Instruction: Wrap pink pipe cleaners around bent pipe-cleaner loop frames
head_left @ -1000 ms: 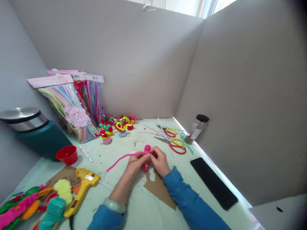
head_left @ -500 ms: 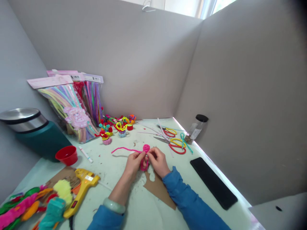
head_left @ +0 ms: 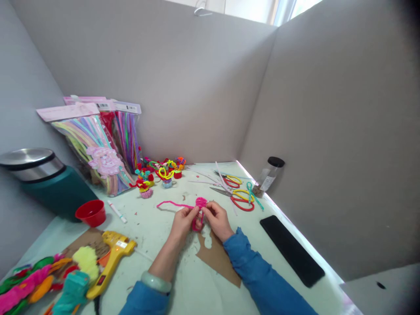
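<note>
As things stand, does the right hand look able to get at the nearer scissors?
Probably yes: nothing seems to stand between the right hand and the nearer scissors, though its fingers would likely have to let go of the pink fuzzy stem first.

I'd call this a craft workshop, or one worker's booth in it: grey panels (head_left: 197,87) close in a pale table (head_left: 197,291) on the left, back and right, and what looks like a window (head_left: 300,8) shows above them. Bags (head_left: 95,146) of coloured pipe cleaners lean at the back left, with little fuzzy figures (head_left: 166,173) bunched nearby. There's a yellow glue gun (head_left: 113,258) on this side, scissors (head_left: 242,202) over there, and a cut piece of cardboard (head_left: 219,260) between.
</note>
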Available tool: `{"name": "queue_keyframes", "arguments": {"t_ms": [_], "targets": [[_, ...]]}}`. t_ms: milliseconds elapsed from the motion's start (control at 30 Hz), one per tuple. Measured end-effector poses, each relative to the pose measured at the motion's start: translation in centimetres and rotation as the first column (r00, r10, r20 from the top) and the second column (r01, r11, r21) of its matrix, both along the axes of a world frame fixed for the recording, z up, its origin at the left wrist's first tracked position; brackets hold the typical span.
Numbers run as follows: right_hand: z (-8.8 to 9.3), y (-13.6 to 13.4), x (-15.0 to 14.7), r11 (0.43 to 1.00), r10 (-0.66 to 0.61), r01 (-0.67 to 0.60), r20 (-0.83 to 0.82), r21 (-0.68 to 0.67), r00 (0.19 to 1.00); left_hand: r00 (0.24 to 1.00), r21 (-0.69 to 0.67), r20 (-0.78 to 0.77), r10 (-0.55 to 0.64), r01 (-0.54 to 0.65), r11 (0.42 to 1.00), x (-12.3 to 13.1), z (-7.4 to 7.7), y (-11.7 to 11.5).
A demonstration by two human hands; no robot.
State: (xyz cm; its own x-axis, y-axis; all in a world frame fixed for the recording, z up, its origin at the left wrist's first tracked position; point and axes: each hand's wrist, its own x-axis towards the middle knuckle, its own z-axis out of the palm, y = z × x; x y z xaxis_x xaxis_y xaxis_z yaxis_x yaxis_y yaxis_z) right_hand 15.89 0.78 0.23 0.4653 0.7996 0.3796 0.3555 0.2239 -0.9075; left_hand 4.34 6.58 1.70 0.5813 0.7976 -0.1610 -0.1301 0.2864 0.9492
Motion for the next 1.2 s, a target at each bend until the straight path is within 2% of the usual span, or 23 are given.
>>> {"name": "queue_keyframes", "arguments": {"t_ms": [100, 367, 700, 900, 1100, 1200], "targets": [[-0.25, 0.05, 0.0, 0.999, 0.03, -0.033, -0.061, -0.034, 0.998, 0.999, -0.033, 0.011, 0.039, -0.038, 0.999, -0.05, 0.22, -0.1], [-0.35, 0.19, 0.13, 0.985, 0.141, -0.16, -0.22, -0.071, 0.965, 0.996, -0.073, 0.084, 0.034, -0.028, 0.997, -0.44, -0.11, 0.14], [-0.39, 0.12, 0.26, 0.981, 0.141, -0.162, -0.179, -0.108, 0.974, 0.997, -0.053, 0.075, -0.011, 0.015, 0.998, -0.45, 0.17, 0.05], [-0.61, 0.19, 0.21, 0.983, 0.122, -0.138, -0.133, -0.119, 0.984, 0.999, -0.023, 0.045, -0.01, 0.011, 1.0, -0.33, -0.17, 0.19], [-0.52, 0.13, 0.32, 0.941, 0.281, -0.326, -0.319, -0.096, 0.905, 0.988, -0.085, 0.127, -0.083, 0.094, 0.992, -0.55, -0.22, 0.41], [-0.37, 0.15, 0.22, 0.939, 0.287, -0.334, -0.353, -0.078, 0.89, 0.988, -0.091, 0.136, -0.075, 0.088, 0.992, -0.5, -0.24, 0.4]]}}
